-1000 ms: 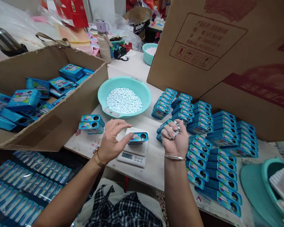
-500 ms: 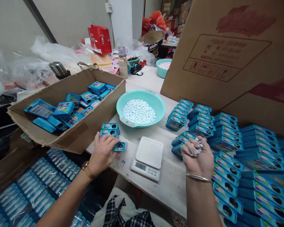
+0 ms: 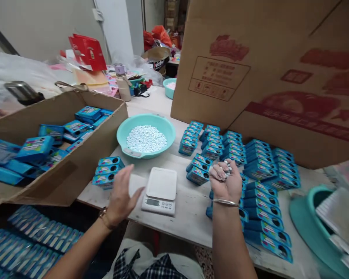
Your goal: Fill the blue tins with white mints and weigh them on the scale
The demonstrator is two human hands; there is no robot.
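Observation:
My right hand [image 3: 225,178] is curled palm up around a handful of small pale candies [image 3: 227,169], above rows of blue boxes [image 3: 263,201] with round dark openings. My left hand [image 3: 123,197] has its fingers apart and nothing in them. It hovers between a short row of blue boxes [image 3: 107,170] and a white digital scale [image 3: 161,186] with a bare plate. Behind the scale a turquoise basin [image 3: 168,135] holds a heap of the same pale candies [image 3: 147,138].
On the left stands an open carton [image 3: 95,153] with loose blue boxes. A large cardboard box [image 3: 221,77] rises behind the rows. Packed blue boxes [image 3: 26,240] lie below at lower left, and a turquoise tub [image 3: 305,221] sits at right. A bottle [image 3: 123,85] stands farther back.
My left hand has let go of a blue box, which now stands at the front of the short row, and its fingers have spread. The view has turned to the right.

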